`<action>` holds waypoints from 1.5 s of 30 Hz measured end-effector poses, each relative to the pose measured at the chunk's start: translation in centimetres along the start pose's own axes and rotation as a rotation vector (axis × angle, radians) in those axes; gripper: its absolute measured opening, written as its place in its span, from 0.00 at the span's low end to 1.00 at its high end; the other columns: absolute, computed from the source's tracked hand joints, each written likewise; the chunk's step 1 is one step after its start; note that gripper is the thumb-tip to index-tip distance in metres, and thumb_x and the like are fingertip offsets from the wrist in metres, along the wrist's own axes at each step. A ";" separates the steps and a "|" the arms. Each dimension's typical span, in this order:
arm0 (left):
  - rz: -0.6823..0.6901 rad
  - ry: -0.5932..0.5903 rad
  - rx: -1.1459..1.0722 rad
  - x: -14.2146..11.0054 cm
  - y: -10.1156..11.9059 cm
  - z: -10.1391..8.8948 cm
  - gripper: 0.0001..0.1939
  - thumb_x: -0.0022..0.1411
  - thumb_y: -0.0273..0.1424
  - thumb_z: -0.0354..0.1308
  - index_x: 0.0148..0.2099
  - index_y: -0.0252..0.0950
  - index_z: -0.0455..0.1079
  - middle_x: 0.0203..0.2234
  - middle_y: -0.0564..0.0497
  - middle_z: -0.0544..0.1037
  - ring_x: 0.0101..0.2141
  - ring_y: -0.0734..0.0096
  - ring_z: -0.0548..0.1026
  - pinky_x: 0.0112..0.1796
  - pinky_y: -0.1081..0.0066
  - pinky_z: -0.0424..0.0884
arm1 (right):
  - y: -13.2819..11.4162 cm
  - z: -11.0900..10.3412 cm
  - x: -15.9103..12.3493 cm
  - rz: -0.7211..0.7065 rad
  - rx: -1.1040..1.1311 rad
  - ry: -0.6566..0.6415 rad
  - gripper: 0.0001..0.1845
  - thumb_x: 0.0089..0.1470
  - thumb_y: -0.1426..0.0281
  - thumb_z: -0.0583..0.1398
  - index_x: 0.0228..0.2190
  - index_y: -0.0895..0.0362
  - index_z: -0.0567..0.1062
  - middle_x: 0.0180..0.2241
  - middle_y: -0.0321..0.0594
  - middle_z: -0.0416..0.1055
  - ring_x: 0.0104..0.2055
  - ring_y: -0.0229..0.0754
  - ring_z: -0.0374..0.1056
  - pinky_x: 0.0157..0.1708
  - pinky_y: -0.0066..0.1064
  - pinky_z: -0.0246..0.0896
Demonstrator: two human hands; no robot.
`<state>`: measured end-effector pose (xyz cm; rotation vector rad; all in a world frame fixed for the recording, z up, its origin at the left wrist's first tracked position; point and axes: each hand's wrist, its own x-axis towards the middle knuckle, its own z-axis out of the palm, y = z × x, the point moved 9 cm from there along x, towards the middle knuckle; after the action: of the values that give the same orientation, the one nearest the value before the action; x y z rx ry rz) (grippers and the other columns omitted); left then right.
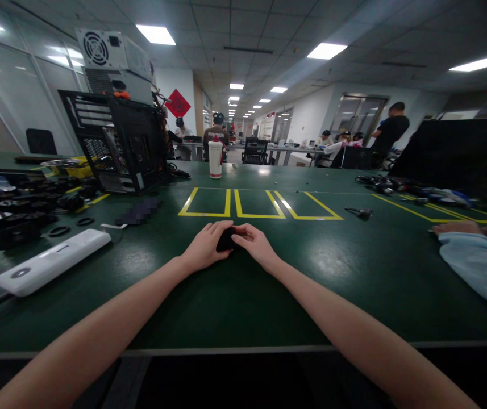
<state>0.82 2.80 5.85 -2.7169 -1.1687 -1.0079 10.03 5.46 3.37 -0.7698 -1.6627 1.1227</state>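
Both my hands meet at the middle of the green table (269, 295), a little in front of three yellow taped boxes (260, 204). My left hand (204, 247) and my right hand (255, 243) are closed around a small black object (226, 240) that rests on the table between them. Fingers of both hands wrap over it, so its shape is mostly hidden.
An open black computer case (117, 142) with a power supply (113, 62) on top stands at back left. Black round parts (21, 210) and a white power strip (51, 261) lie left. A white bottle (215, 159) stands behind. A co-worker's sleeved arm (477, 267) rests at right, by a small tool (360, 212).
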 end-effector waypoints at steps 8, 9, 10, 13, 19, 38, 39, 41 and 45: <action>-0.002 0.001 0.007 0.1 0.0 0.1 0.32 0.47 0.29 0.58 0.54 0.39 0.50 0.47 0.47 0.64 0.46 0.60 0.64 0.45 0.59 0.63 | 0.4 0.5 -0.1 0.073 0.063 -0.048 0.19 0.42 0.72 0.59 0.40 0.55 0.65 0.43 0.40 0.64 0.42 0.39 0.65 0.45 0.37 0.59; 0.000 0.001 0.009 0.1 0.0 0.1 0.32 0.47 0.29 0.58 0.54 0.39 0.50 0.47 0.47 0.64 0.46 0.60 0.64 0.45 0.59 0.63 | 0.5 0.5 -0.1 0.071 0.071 -0.054 0.19 0.42 0.72 0.60 0.39 0.55 0.65 0.43 0.39 0.64 0.42 0.39 0.65 0.45 0.37 0.59; 0.001 0.002 0.010 0.1 0.0 0.1 0.32 0.47 0.29 0.58 0.54 0.38 0.51 0.47 0.47 0.64 0.46 0.60 0.64 0.45 0.59 0.63 | 0.4 0.6 -0.1 0.063 0.072 -0.056 0.18 0.41 0.73 0.60 0.38 0.56 0.66 0.42 0.39 0.64 0.42 0.39 0.65 0.45 0.37 0.59; 0.003 0.005 0.011 0.1 0.0 0.1 0.31 0.47 0.29 0.58 0.54 0.38 0.51 0.47 0.46 0.64 0.46 0.60 0.64 0.45 0.60 0.63 | 0.2 0.5 -0.1 0.035 0.068 -0.046 0.18 0.39 0.73 0.61 0.36 0.57 0.66 0.39 0.38 0.65 0.42 0.39 0.64 0.45 0.36 0.59; 0.003 0.000 0.007 0.1 0.0 0.1 0.32 0.47 0.29 0.58 0.54 0.38 0.50 0.47 0.46 0.64 0.46 0.60 0.64 0.45 0.60 0.62 | -0.2 0.1 0.0 0.036 0.032 0.000 0.12 0.43 0.69 0.59 0.34 0.57 0.68 0.36 0.38 0.67 0.42 0.38 0.64 0.46 0.35 0.57; 0.005 0.012 0.005 0.2 0.0 0.1 0.32 0.47 0.29 0.58 0.53 0.38 0.51 0.47 0.47 0.64 0.46 0.60 0.64 0.46 0.59 0.62 | 0.8 0.0 0.3 0.093 0.025 0.018 0.13 0.44 0.67 0.59 0.34 0.55 0.67 0.37 0.38 0.67 0.42 0.38 0.63 0.44 0.36 0.59; 0.005 0.015 0.005 0.2 0.0 0.1 0.32 0.46 0.29 0.58 0.53 0.38 0.51 0.47 0.47 0.64 0.46 0.59 0.64 0.46 0.59 0.62 | 1.1 0.0 0.4 0.106 0.023 0.024 0.15 0.44 0.67 0.59 0.36 0.55 0.66 0.38 0.39 0.66 0.42 0.38 0.63 0.44 0.36 0.59; 0.000 0.016 0.003 0.2 -0.1 0.2 0.32 0.46 0.29 0.59 0.53 0.39 0.51 0.47 0.47 0.64 0.46 0.59 0.64 0.46 0.58 0.62 | 1.4 0.0 0.4 0.129 0.016 0.010 0.18 0.44 0.67 0.59 0.39 0.56 0.66 0.40 0.40 0.66 0.41 0.38 0.64 0.44 0.37 0.59; -0.007 0.005 -0.003 0.1 -0.2 0.2 0.33 0.46 0.29 0.58 0.54 0.40 0.50 0.47 0.47 0.64 0.46 0.58 0.64 0.45 0.57 0.62 | 0.8 0.5 0.3 0.100 0.019 -0.059 0.17 0.44 0.68 0.59 0.39 0.57 0.67 0.40 0.40 0.66 0.41 0.39 0.64 0.45 0.37 0.58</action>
<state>0.86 3.07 5.67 -2.7129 -1.1781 -1.0182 9.44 5.84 2.68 -0.8226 -1.6753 1.2402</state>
